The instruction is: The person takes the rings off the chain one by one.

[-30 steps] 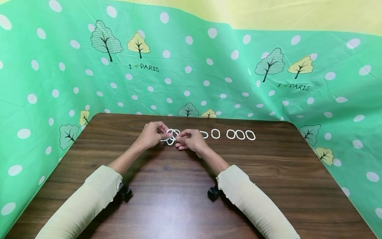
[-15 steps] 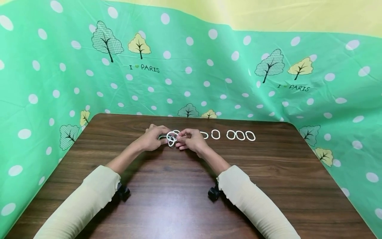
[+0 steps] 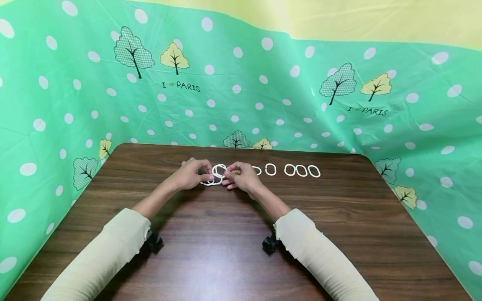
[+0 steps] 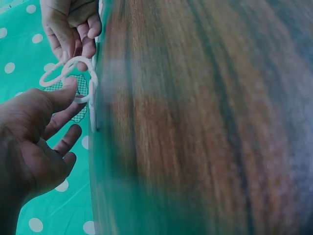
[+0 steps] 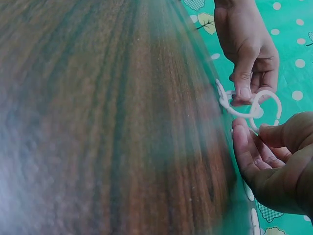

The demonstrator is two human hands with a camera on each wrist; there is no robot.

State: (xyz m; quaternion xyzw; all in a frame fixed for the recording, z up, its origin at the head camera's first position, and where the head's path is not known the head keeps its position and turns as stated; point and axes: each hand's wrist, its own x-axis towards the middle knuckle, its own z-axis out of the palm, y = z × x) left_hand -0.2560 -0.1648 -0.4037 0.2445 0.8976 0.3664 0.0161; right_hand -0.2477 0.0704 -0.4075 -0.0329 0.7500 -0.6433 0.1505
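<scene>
Several white plastic oval links hang together between the two hands above the table's far part. My right hand (image 3: pixel 242 177) pinches one link (image 5: pixel 280 105) between thumb and fingertips. A second link (image 4: pixel 80 58) passes through it, and my left hand (image 3: pixel 191 174) holds that one between thumb and fingers. More of the joined links hang below the left fingertips, partly hidden by that hand in the head view. One loose link (image 3: pixel 259 170) lies just right of the right hand, partly covered by it.
Farther right on the brown wooden table (image 3: pixel 241 234) lie a single link (image 3: pixel 275 169) and a row of three links (image 3: pixel 285 169). A green dotted cloth (image 3: pixel 233 113) stands around the table's back and sides. Black wrist cameras (image 3: pixel 269 244) sit under the sleeves.
My left fingers have loosened, shifted slightly left and taken hold of the joined links again. The links have turned between the hands. My right hand keeps its pinch almost in place.
</scene>
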